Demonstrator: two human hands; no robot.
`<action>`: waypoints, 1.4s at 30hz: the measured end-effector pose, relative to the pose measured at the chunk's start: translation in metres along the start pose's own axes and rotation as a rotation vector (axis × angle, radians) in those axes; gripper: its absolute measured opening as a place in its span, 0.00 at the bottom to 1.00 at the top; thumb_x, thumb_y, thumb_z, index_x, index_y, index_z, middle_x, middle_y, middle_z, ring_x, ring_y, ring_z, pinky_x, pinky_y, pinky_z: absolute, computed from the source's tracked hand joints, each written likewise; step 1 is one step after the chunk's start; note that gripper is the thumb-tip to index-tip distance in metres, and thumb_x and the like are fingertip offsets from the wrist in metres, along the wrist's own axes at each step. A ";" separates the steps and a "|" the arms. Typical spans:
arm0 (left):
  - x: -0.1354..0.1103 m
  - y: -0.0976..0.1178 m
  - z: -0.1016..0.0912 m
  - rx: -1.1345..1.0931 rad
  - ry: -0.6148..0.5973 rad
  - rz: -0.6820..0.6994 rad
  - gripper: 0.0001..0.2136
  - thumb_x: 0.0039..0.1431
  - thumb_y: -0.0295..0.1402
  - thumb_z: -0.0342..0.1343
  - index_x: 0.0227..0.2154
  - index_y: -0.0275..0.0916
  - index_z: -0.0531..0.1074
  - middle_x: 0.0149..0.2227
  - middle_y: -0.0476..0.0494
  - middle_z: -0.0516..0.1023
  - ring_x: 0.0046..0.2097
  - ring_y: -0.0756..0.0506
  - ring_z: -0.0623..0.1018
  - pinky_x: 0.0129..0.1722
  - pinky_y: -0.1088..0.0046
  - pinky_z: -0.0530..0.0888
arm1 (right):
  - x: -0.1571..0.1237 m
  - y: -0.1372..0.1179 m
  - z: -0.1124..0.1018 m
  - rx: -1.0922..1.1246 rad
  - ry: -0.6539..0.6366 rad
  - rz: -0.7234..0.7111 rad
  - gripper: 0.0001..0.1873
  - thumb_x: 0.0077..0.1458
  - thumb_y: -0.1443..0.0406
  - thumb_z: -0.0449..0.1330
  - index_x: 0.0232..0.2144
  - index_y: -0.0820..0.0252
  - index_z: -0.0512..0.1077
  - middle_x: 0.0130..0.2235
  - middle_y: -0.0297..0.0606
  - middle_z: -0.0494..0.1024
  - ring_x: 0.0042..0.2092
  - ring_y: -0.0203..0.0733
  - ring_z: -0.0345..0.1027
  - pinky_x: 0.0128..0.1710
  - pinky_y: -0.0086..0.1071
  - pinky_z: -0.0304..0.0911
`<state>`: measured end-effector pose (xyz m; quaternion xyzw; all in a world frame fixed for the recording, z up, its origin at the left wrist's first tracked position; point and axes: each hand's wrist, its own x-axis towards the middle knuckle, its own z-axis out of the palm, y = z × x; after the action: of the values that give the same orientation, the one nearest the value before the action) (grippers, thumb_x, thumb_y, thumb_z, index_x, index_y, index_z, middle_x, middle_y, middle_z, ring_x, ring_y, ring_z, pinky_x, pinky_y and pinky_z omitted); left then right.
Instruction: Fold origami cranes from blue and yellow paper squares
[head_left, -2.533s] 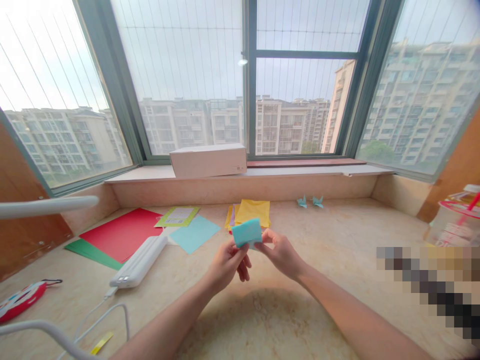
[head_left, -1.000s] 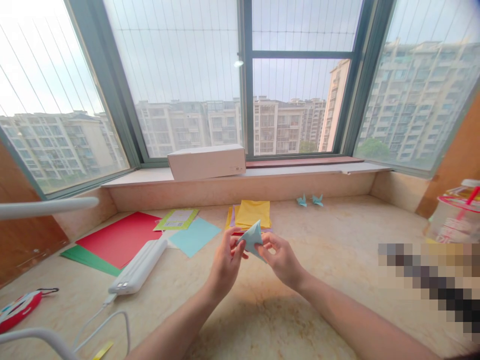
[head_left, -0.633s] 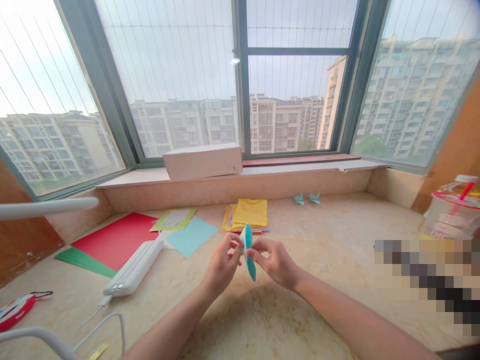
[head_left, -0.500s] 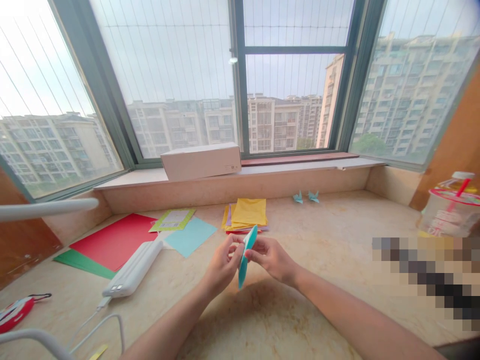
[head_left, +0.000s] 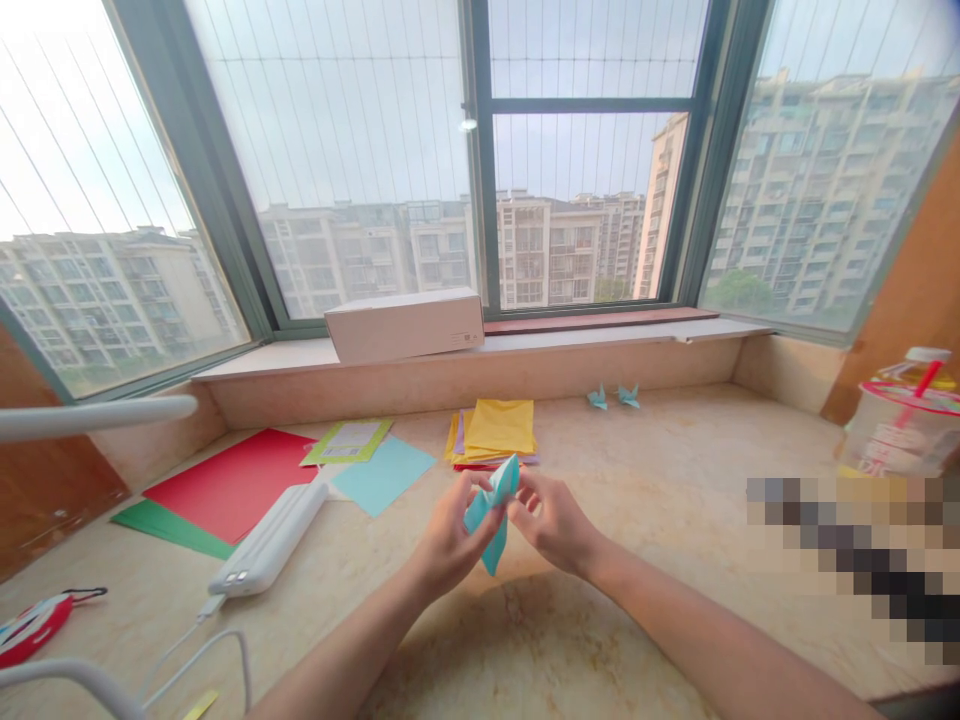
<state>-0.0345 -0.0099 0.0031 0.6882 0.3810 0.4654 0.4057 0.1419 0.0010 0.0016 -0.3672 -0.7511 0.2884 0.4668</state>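
A partly folded piece of turquoise origami paper [head_left: 493, 550] is held up over the counter, its pointed ends tilted up and down. My left hand [head_left: 459, 530] is closed on its left side, thumb across the front. On the right side, the bent fingers of my right hand [head_left: 551, 520] pinch the paper's edge; the exact fingertip contact is partly hidden. Just beyond the hands lies a stack of square paper packets [head_left: 501, 427], yellow on top. Two small light-blue paper cranes [head_left: 628, 396] stand farther back to the right.
On the left lie a red sheet [head_left: 232, 490], a green sheet [head_left: 172, 530], a light-blue sheet [head_left: 384, 472] and a white power bank [head_left: 270, 540] with its cable. A white box [head_left: 405, 328] rests on the sill. A plastic cup [head_left: 900, 430] with a red straw stands far right.
The turquoise paper has turned from nearly edge-on to show its folds, with a flap spread toward the left. My left thumb has moved across its front, and my right fingers have shifted slightly.
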 end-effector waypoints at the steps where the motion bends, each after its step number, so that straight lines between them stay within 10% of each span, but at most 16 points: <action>1: 0.000 0.000 0.000 0.096 0.010 0.034 0.10 0.59 0.38 0.58 0.36 0.40 0.65 0.28 0.50 0.75 0.29 0.49 0.73 0.31 0.74 0.69 | 0.000 0.001 0.001 -0.025 0.012 0.001 0.11 0.55 0.70 0.56 0.39 0.57 0.74 0.34 0.35 0.80 0.32 0.38 0.72 0.30 0.29 0.65; 18: 0.002 -0.020 0.003 0.524 0.001 0.282 0.22 0.66 0.30 0.45 0.62 0.38 0.60 0.66 0.33 0.59 0.68 0.38 0.56 0.64 0.56 0.61 | -0.005 0.001 0.016 -0.069 0.090 0.066 0.20 0.55 0.67 0.59 0.51 0.56 0.68 0.35 0.36 0.81 0.33 0.42 0.75 0.36 0.34 0.69; 23: 0.003 -0.018 0.002 0.496 0.058 0.203 0.23 0.63 0.27 0.45 0.62 0.40 0.63 0.68 0.37 0.56 0.68 0.38 0.56 0.65 0.57 0.58 | -0.005 0.008 0.016 -0.019 0.128 0.033 0.16 0.59 0.68 0.54 0.49 0.56 0.69 0.36 0.37 0.80 0.32 0.41 0.74 0.36 0.33 0.69; 30: 0.007 -0.008 -0.003 0.259 0.193 0.071 0.19 0.58 0.27 0.50 0.52 0.40 0.72 0.51 0.42 0.79 0.53 0.40 0.76 0.54 0.64 0.71 | -0.004 0.006 0.005 -0.211 0.043 -0.071 0.17 0.64 0.65 0.50 0.55 0.50 0.66 0.43 0.37 0.80 0.36 0.44 0.75 0.37 0.34 0.68; 42: 0.007 0.000 -0.003 -0.328 0.112 -0.028 0.17 0.52 0.32 0.61 0.46 0.37 0.76 0.48 0.38 0.79 0.47 0.39 0.78 0.44 0.66 0.74 | 0.006 0.020 -0.001 0.011 0.093 -0.278 0.23 0.54 0.77 0.51 0.43 0.53 0.79 0.52 0.41 0.77 0.53 0.45 0.72 0.53 0.41 0.67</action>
<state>-0.0359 -0.0029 0.0058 0.5804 0.3315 0.5532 0.4972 0.1467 0.0168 -0.0104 -0.2703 -0.7705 0.2077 0.5386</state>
